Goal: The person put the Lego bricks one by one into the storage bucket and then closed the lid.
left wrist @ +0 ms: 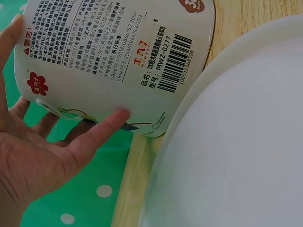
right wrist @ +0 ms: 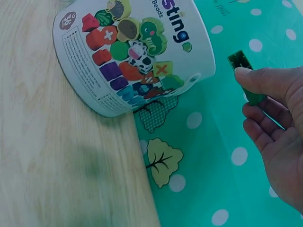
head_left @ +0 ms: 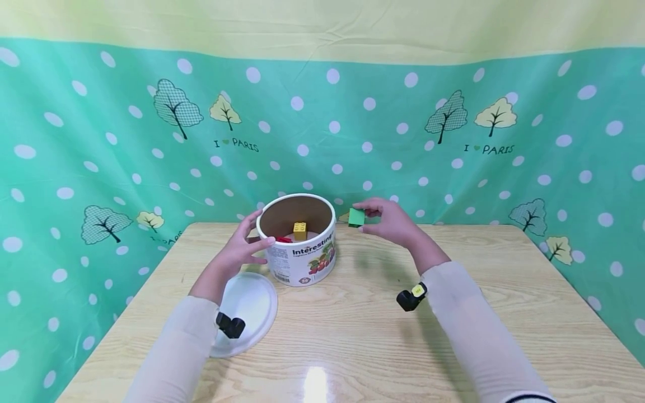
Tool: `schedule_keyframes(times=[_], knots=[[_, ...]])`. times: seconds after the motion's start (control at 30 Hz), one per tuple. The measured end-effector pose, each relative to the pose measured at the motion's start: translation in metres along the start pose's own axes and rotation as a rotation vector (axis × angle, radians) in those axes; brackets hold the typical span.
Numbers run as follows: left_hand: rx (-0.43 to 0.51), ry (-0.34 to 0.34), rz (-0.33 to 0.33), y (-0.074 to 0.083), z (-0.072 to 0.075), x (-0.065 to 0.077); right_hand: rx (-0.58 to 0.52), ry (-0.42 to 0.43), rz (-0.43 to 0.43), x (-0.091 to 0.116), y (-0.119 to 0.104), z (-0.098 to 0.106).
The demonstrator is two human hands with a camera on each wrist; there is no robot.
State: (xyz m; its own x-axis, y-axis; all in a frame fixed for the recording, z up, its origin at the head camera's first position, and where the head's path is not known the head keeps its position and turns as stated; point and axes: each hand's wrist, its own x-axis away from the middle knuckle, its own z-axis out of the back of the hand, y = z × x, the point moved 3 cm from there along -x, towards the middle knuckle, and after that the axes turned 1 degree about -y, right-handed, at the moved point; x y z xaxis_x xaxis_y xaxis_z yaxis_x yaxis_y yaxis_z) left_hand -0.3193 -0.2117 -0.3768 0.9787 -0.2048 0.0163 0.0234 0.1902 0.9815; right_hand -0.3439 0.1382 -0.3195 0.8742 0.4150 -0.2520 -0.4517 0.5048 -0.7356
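Note:
A white round tub (head_left: pixel 312 263) with printed pictures of toy beads stands without its lid. Inside lie a yellow toy brick (head_left: pixel 300 231) with studs and a red piece (head_left: pixel 284 239), partly hidden by the wall. My left hand (head_left: pixel 235 250) holds the tub's left side, its thumb at the rim and the other fingers spread along the outer wall. To the right of the tub, off the table, my right hand (head_left: pixel 385 222) pinches a green toy brick (head_left: pixel 356 218) between thumb and fingers. Its hollow underside shows in the right wrist view.
On the wooden table (head_left: pixel 363 336), a round white lid (head_left: pixel 254 305) lies left of the tub and partly under my left forearm. A green curtain (head_left: pixel 332 140) with dots and trees hangs close behind the table's far edge.

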Motion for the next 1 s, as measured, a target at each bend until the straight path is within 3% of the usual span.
schedule_keyframes(times=[0.23, 0.47, 1.0], knots=[[0.007, -0.008, 0.019, 0.011, -0.003, 0.006, 0.005, -0.002, 0.016, -0.012, -0.018, 0.000], [0.000, 0.004, -0.003, -0.001, 0.000, -0.001, 0.045, -0.023, 0.020, -0.023, -0.029, 0.001], [-0.003, 0.006, -0.012, -0.003, 0.001, -0.002, 0.100, -0.078, 0.008, -0.046, -0.053, -0.010]])
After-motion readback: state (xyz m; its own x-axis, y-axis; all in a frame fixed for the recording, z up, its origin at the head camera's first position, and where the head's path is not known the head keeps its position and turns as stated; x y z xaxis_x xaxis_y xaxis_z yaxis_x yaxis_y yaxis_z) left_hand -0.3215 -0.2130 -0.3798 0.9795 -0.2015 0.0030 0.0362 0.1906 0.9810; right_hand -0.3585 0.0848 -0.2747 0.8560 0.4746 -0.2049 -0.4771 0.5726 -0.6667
